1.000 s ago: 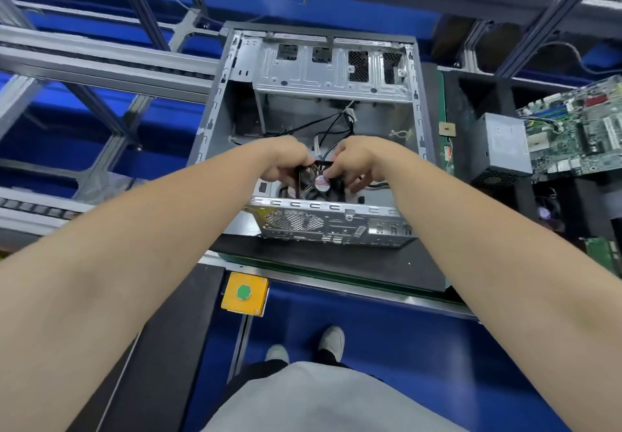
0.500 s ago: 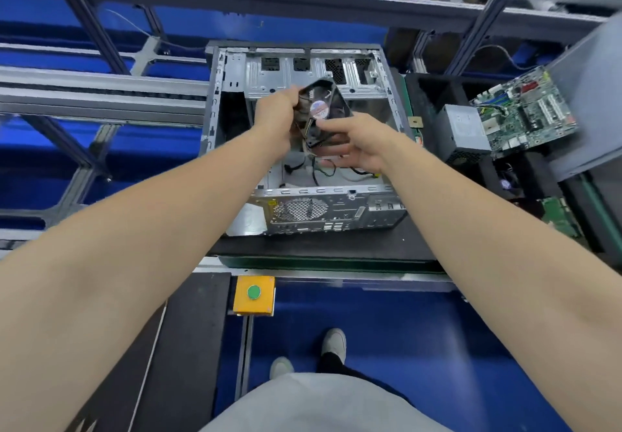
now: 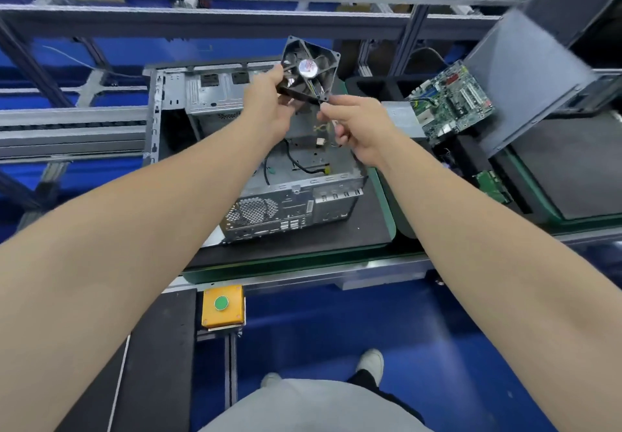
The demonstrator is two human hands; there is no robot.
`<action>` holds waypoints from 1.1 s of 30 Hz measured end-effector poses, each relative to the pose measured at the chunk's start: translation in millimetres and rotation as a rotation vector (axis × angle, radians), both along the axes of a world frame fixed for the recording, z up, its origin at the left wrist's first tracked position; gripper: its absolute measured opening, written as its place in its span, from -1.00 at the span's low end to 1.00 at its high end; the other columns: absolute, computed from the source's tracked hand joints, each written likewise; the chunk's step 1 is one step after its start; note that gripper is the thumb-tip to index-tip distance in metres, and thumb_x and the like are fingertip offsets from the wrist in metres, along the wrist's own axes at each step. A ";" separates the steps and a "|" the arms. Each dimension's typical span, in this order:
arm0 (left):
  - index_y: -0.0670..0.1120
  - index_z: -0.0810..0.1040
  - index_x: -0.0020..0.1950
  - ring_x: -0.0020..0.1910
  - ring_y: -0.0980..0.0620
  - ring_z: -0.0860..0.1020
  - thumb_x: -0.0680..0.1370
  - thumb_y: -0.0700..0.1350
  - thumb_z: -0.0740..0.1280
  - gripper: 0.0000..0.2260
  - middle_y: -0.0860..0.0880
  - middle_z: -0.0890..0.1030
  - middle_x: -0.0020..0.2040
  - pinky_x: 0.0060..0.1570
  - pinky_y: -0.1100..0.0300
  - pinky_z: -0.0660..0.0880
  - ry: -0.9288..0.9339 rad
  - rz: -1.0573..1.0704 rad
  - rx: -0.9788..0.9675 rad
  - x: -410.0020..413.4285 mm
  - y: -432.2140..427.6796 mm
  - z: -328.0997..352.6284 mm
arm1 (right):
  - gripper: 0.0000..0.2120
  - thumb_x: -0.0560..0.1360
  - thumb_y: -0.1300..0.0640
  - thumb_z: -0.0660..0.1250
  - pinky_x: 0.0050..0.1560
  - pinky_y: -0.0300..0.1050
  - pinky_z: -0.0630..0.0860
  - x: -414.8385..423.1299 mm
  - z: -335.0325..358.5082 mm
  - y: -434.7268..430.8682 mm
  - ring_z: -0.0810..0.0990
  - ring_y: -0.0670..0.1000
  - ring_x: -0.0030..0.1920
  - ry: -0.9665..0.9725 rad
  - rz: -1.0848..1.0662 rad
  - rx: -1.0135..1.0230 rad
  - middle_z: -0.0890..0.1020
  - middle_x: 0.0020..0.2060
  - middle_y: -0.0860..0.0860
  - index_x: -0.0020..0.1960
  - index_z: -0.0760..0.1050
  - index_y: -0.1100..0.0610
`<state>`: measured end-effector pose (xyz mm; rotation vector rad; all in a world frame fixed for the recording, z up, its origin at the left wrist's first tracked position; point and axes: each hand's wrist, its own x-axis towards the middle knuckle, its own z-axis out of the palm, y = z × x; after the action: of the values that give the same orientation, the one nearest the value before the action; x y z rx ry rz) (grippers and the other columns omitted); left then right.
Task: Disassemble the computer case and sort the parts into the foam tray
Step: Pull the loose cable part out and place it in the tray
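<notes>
1. Working from the left, locate the case (image 3: 292,196). It lies open on the belt, and only loose cables show inside it.
2. Left hand (image 3: 269,108): it is raised above the case, with the fingers curled round the left edge of the fan (image 3: 309,71) and clamped on the frame.
3. Fan: it is held in the air above the far end of the case, clear of the chassis. It is tilted so that the hub label faces the camera.
4. Right hand (image 3: 356,125): the thumb and forefinger pinch the lead (image 3: 337,130) just below the fan's lower corner. The other fingers are curled, apparently round the rest of the lead. The plug end is not visible.
5. Handling, as a judgement:
   - The fan is light, and its plastic frame is stiff.
   - Hold it by the frame edges or corners.
   - Keep fingers off the blades and hub, which are thin and likely to crack or bind.
   - The lead is soft and thin. Gather it and do not let the fan hang from it.
6. Tray (image 3: 356,81): black foam just right of the case. It already holds a PSU (image 3: 400,118) and a board (image 3: 451,98). An empty pocket shows at its far left corner, near the fan.
7. Next move, as a judgement: carry the fan right and lay it flat in a free pocket, with the lead tucked in.
</notes>
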<state>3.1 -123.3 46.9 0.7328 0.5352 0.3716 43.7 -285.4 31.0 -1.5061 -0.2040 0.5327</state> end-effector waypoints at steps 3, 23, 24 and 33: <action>-0.21 0.54 0.13 -0.06 -0.12 0.62 0.68 -0.21 0.30 -0.91 -0.17 0.63 0.00 0.12 -0.05 0.61 -0.020 -0.021 0.005 19.9 -22.5 7.3 | -0.89 0.59 0.20 0.49 -0.45 -0.22 0.33 17.9 7.1 -25.0 0.36 -0.09 -0.50 -0.010 -0.084 0.079 0.73 -0.21 0.03 0.11 0.66 0.10; 0.12 0.44 0.35 -0.03 -0.10 0.62 0.62 -0.33 0.13 -0.57 -0.09 0.64 0.10 0.05 -0.02 0.55 0.467 -0.556 0.429 139.4 -228.7 -81.4 | -0.52 0.46 0.13 0.58 -0.55 -0.27 0.18 158.5 -55.8 -238.1 0.36 -0.03 -0.55 -0.068 -0.100 -0.478 0.69 -0.10 0.13 0.35 0.58 0.06; 0.11 0.45 0.31 -0.06 -0.09 0.62 0.63 -0.32 0.14 -0.60 -0.10 0.65 0.09 0.04 -0.03 0.56 0.505 -0.579 0.469 139.6 -232.8 -88.1 | -0.46 0.46 0.15 0.58 -0.56 -0.25 0.20 161.7 -59.1 -242.1 0.39 -0.02 -0.53 -0.073 -0.047 -0.530 0.70 -0.06 0.14 0.40 0.55 0.03; -0.01 0.41 0.00 -0.08 -0.15 0.68 0.62 -0.29 0.34 -0.81 -0.15 0.63 0.06 0.06 -0.14 0.66 0.674 -0.626 0.535 142.8 -241.6 -118.0 | -0.47 0.55 0.18 0.50 -0.53 -0.17 0.38 183.6 -92.1 -251.5 0.64 0.07 -0.39 0.005 0.169 -0.618 0.65 0.10 0.08 0.46 0.46 -0.07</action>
<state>145.9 -365.0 -71.0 1.5100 0.8082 -0.3575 227.3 -536.9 -61.1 -2.0983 -0.1704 0.7804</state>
